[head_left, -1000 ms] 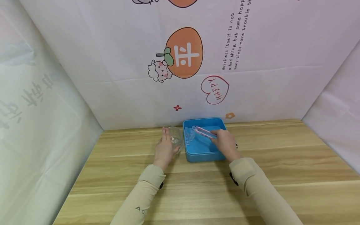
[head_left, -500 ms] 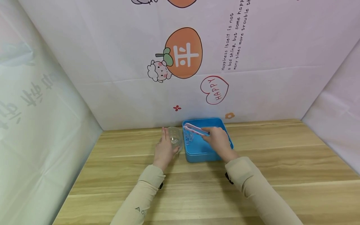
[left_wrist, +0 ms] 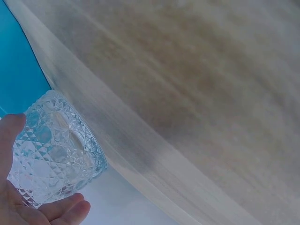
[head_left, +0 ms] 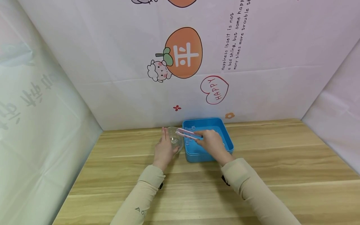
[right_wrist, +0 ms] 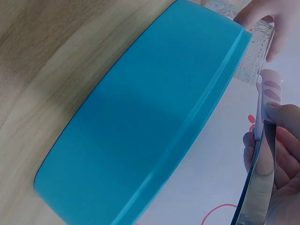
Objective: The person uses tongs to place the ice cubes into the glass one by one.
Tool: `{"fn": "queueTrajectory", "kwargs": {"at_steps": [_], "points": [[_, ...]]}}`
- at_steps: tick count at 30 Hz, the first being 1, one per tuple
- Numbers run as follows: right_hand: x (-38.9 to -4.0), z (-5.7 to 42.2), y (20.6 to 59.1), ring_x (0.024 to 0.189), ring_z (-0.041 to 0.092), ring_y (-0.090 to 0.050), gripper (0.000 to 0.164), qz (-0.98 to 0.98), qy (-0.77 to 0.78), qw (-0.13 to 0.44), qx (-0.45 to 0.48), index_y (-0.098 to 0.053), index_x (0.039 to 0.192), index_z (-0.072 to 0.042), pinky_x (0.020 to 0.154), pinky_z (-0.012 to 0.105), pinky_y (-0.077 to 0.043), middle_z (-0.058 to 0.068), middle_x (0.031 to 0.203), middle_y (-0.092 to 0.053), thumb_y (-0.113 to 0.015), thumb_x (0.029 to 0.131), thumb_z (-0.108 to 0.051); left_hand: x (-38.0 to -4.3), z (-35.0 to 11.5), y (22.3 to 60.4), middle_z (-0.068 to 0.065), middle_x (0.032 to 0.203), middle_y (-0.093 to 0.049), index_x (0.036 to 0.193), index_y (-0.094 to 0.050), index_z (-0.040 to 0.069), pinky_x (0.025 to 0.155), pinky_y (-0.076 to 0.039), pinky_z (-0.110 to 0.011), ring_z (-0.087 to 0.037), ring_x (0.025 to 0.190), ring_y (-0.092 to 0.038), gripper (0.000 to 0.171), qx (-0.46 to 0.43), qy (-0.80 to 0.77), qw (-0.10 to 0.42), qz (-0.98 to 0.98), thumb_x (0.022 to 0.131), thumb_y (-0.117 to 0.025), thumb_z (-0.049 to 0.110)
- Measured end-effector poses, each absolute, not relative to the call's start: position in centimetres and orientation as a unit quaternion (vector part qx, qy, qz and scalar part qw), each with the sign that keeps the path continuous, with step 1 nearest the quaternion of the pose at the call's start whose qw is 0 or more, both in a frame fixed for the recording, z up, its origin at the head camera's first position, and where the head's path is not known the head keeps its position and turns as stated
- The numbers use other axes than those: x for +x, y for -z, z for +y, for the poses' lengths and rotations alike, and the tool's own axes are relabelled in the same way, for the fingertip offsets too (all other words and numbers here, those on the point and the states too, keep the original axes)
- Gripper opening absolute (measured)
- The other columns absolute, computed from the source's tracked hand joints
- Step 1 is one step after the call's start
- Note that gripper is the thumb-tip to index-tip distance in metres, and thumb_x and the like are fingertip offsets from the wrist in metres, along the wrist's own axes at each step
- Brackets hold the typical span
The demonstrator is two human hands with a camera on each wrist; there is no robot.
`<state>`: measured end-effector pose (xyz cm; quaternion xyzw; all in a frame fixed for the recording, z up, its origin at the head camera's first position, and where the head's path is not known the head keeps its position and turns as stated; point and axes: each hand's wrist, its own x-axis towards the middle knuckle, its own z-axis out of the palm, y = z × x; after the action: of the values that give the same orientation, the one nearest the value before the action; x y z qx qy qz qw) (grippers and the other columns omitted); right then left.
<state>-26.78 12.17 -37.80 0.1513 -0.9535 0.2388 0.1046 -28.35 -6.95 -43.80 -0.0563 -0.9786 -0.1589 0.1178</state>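
Observation:
My left hand [head_left: 163, 151] holds a clear cut-glass bowl [left_wrist: 58, 147] by its side, thumb on one side and fingers on the other. The bowl stands on the table against the left wall of an open blue box [head_left: 205, 157]. In my right hand [head_left: 212, 144] are tongs [right_wrist: 262, 154], metal with pink ends, pinched between thumb and fingers. The head view has the tong tips over the bowl's right rim; what lies between them is too small to make out. Several small clear cubes [head_left: 187, 142] lie along the box's left side, partly hidden under the tongs.
The wood-grain table [head_left: 191, 197] extends to both sides and toward me. Right behind the box and bowl rises a white printed cloth wall [head_left: 126, 103]. Another cloth wall [head_left: 47, 125] closes off the left side.
My right hand has moved left with the tongs, from over the cubes inside the box, across its left rim, to above the bowl. My left hand and the bowl have stayed put.

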Motion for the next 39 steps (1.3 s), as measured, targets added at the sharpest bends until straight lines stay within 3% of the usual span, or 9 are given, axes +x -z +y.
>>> {"fn": "queueTrajectory", "kwargs": {"at_steps": [5,13,24,39], "points": [[-26.83,12.15,37.83,0.052,0.012,-0.050,0.030,-0.955,-0.234,0.101,0.153,-0.071,0.113,-0.006,0.043,0.019,-0.033,0.015,0.093,-0.074,-0.073,0.083,-0.011,-28.41,-6.98,43.86,-0.021,0.157,-0.022,0.149,-0.020,-0.006,0.070,-0.056,-0.037,-0.031,0.092,-0.066,0.099,-0.056,0.156,0.115,-0.979,0.081,-0.074,0.040],[-26.75,11.86,37.56,0.051,0.011,-0.049,0.033,-0.960,-0.229,0.068,0.149,-0.070,0.116,-0.008,0.044,0.018,-0.033,0.014,0.090,-0.074,-0.072,0.084,-0.012,-28.48,-6.99,43.97,-0.021,0.157,-0.022,0.149,-0.021,-0.005,0.078,-0.057,-0.038,-0.034,0.106,-0.064,0.097,-0.061,0.146,0.116,-0.981,0.082,-0.073,0.041],[-26.99,11.88,37.69,0.062,0.014,-0.056,0.033,-0.960,-0.226,0.064,0.156,-0.070,0.116,-0.008,0.048,0.018,-0.040,0.015,0.099,-0.074,-0.072,0.084,-0.013,-28.42,-6.90,43.68,-0.019,0.159,-0.020,0.150,-0.020,-0.004,0.081,-0.056,-0.038,-0.033,0.103,-0.065,0.096,-0.059,0.152,0.101,-0.981,0.082,-0.073,0.039],[-27.15,11.85,37.60,0.067,0.016,-0.061,0.036,-0.954,-0.261,0.036,0.144,-0.068,0.119,-0.005,0.048,0.018,-0.041,0.019,0.110,-0.071,-0.072,0.084,-0.011,-28.42,-6.89,43.74,-0.020,0.158,-0.022,0.149,-0.021,-0.005,0.072,-0.056,-0.035,-0.031,0.095,-0.066,0.096,-0.065,0.142,0.115,-0.981,0.082,-0.073,0.040]]}}
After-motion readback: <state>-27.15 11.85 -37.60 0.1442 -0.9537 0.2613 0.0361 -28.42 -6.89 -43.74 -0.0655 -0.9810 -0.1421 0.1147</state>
